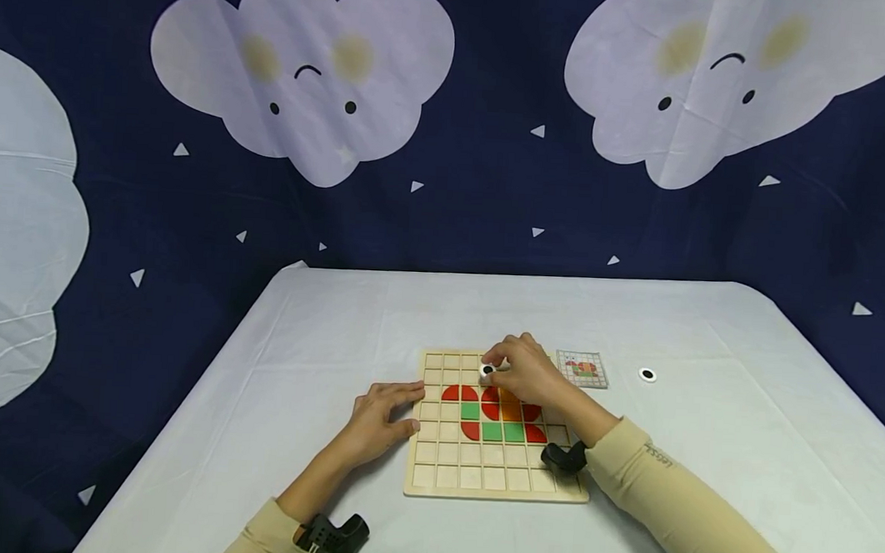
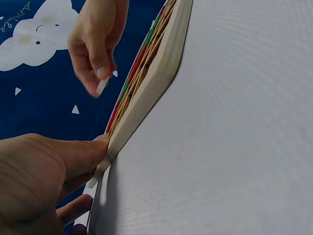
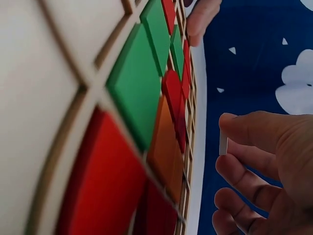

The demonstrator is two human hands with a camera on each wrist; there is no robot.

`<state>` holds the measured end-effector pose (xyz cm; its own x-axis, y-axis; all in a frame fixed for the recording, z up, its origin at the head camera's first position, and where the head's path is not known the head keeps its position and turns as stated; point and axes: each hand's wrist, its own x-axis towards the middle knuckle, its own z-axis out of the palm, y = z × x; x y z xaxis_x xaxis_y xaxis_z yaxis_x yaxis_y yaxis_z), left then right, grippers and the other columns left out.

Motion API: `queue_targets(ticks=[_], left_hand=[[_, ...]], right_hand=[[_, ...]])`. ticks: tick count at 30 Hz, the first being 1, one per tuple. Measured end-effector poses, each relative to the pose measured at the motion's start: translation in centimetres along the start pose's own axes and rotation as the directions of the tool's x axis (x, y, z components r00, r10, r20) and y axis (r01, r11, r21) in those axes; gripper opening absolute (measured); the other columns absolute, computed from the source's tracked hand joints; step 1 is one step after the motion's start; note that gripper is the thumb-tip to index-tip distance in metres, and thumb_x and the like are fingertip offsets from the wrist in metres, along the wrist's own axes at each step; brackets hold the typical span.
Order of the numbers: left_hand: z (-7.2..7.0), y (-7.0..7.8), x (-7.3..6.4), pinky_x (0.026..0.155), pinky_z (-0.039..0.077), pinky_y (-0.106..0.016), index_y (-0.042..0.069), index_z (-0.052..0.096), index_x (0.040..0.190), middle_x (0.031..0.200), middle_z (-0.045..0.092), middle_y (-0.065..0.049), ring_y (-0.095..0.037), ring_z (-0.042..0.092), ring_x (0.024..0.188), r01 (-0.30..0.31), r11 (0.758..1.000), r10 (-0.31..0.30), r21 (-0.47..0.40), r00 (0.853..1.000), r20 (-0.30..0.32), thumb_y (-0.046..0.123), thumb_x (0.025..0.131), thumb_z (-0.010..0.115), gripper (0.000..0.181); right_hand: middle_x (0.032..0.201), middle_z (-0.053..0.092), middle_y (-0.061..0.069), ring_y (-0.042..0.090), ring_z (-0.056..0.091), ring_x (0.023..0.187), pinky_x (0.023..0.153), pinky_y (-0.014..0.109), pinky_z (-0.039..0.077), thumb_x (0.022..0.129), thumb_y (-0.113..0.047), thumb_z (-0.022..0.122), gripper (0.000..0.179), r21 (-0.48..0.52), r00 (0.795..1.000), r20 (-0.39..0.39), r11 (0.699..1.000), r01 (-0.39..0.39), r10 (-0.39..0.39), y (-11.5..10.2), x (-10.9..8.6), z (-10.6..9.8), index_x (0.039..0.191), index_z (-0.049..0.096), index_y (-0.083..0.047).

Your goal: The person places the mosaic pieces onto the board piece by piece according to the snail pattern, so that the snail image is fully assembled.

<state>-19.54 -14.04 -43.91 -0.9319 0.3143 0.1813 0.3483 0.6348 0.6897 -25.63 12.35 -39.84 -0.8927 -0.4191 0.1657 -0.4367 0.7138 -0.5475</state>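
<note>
A square wooden grid board (image 1: 496, 494) lies on the table, with red, green and orange tiles set in its cells. My right hand (image 1: 529, 370) is above the far part of the board. Its thumb and fingertips pinch a small white disc with a black centre (image 1: 488, 370), which shows edge-on as a thin white piece in the right wrist view. At the board's left side, my left hand (image 1: 378, 419) touches the edge with thumb and fingertips, the fingers fairly straight. The left wrist view shows the left thumb (image 2: 85, 155) against the board's corner.
A small pattern card (image 1: 583, 370) with a coloured picture on a grid lies by the board's far right corner. Farther right on the white table (image 1: 335, 321) is a second white disc with a black centre (image 1: 648, 375). A dark blue cloud-print cloth (image 1: 485, 187) hangs behind.
</note>
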Motion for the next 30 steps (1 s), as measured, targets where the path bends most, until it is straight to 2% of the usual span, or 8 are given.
queue_targets(ticks=[8, 12, 23, 30], left_hand=[[-0.1, 0.2, 0.0, 0.099, 0.023, -0.047, 0.008, 0.061, 0.126, 0.138, 0.055, 0.002, -0.025, 0.042, 0.125, 0.03, 0.999, -0.029, -0.02, 1.0, 0.009, 0.012, 0.081, 0.071, 0.046], [-0.1, 0.2, 0.0, 0.098, 0.022, -0.048, 0.008, 0.06, 0.127, 0.139, 0.054, 0.0, -0.027, 0.042, 0.125, 0.02, 1.0, -0.02, -0.009, 1.0, 0.016, 0.014, 0.081, 0.07, 0.047], [0.0, 0.1, 0.2, 0.097, 0.023, -0.049, 0.008, 0.061, 0.125, 0.137, 0.056, 0.001, -0.026, 0.043, 0.125, 0.016, 1.0, -0.016, -0.002, 1.0, -0.004, 0.012, 0.081, 0.07, 0.046], [0.1, 0.1, 0.1, 0.098, 0.022, -0.049, 0.007, 0.062, 0.125, 0.137, 0.055, 0.001, -0.026, 0.043, 0.124, 0.016, 1.0, -0.017, -0.005, 1.0, -0.003, 0.012, 0.081, 0.07, 0.045]], right_hand=[[0.092, 0.064, -0.001, 0.019, 0.047, 0.094, 0.086, 0.041, 0.038, 0.081, -0.026, 0.073, 0.024, -0.013, 0.998, 0.055, 1.0, -0.024, 0.024, -1.0, 1.7, 1.2, 0.101, 0.072, -0.013], [0.091, 0.065, -0.001, 0.02, 0.047, 0.093, 0.09, 0.044, 0.036, 0.081, -0.023, 0.074, 0.021, -0.016, 0.997, 0.071, 0.999, -0.035, 0.036, -1.2, 2.3, 1.6, 0.099, 0.072, -0.013], [0.091, 0.063, 0.0, 0.019, 0.046, 0.088, 0.085, 0.043, 0.036, 0.082, -0.021, 0.072, 0.017, -0.077, 0.995, 0.095, 0.997, -0.008, 0.015, -0.9, 2.5, 2.0, 0.097, 0.073, -0.014], [0.09, 0.063, -0.001, 0.02, 0.046, 0.09, 0.086, 0.042, 0.036, 0.082, -0.021, 0.072, 0.017, -0.076, 0.995, 0.1, 0.997, -0.004, 0.011, -0.9, 2.4, 1.8, 0.097, 0.074, -0.015]])
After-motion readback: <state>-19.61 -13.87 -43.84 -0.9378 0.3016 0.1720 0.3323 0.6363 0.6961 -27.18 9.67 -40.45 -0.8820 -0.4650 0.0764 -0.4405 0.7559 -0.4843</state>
